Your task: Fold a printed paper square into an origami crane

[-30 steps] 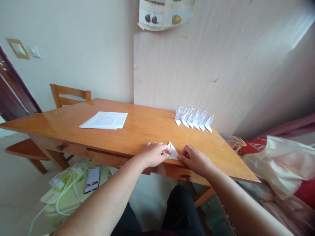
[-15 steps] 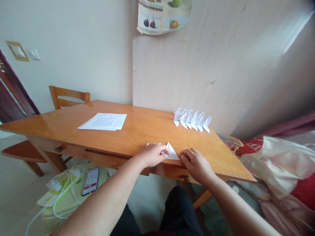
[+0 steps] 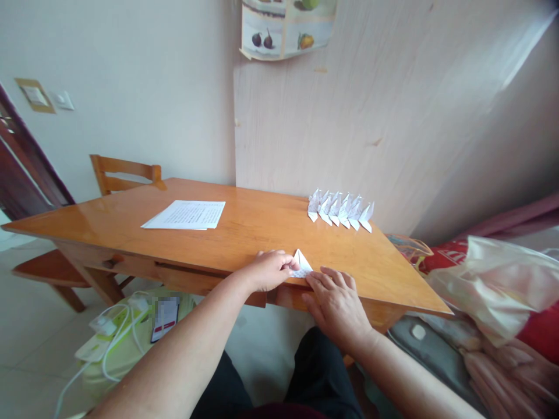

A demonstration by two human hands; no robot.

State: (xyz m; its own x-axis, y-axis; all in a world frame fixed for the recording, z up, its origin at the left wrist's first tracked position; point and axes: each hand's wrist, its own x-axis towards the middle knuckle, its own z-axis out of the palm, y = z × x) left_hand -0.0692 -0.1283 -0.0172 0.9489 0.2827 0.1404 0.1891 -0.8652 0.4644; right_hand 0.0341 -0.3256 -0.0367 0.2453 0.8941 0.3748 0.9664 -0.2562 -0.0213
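Observation:
A small triangle of folded printed paper (image 3: pixel 302 263) lies at the table's front edge, its point facing away from me. My left hand (image 3: pixel 271 271) has its fingers closed over the left side of the paper, thumb and forefinger together on it. From the right, my right hand (image 3: pixel 337 301) reaches over the table edge with fingers stretched out, its fingertips on the paper's right corner. That corner is partly hidden beneath them. Farther back on the right stands a row of several folded paper pieces (image 3: pixel 339 210).
Printed sheets (image 3: pixel 186 215) lie stacked on the left of the wooden table (image 3: pixel 248 233). A chair (image 3: pixel 126 174) stands behind its left end. Below on the left are a phone (image 3: pixel 165 319) and white cables (image 3: pixel 128 331). A pale bag (image 3: pixel 493 291) sits right of the table.
My right hand has slid left and turned flatter, its fingertips now over the paper's right corner. My left hand stays on the paper. The view has shifted slightly.

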